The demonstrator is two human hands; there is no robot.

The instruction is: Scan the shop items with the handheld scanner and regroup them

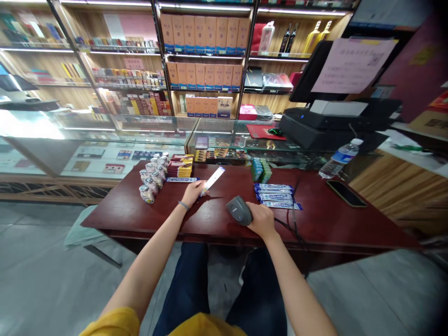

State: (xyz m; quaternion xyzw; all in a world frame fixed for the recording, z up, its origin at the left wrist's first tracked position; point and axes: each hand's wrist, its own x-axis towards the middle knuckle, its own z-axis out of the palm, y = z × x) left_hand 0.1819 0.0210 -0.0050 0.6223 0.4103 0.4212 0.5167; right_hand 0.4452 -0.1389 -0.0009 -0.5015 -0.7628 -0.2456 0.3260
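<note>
My left hand [194, 192] is closed on one end of a long, slim white-and-blue packet [214, 178], held tilted above the dark red table [119, 203]. A similar blue packet [182, 179] lies flat just beyond that hand. In my right hand [262, 218] is a grey barcode scanner [240, 210], its head turned left and its cable trailing off to the right. To the right of the scanner, several blue-and-white packets [276, 195] lie in a stack. Which product the packets contain is too small to read.
Several small lidded jars [147, 193] stand in rows at the table's left, beside stacked maroon-and-yellow boxes [181, 166]. Green packs [262, 170] stand at the back. Rightward are a water bottle [341, 158] and a phone [346, 193]. Behind runs a glass counter [157, 126].
</note>
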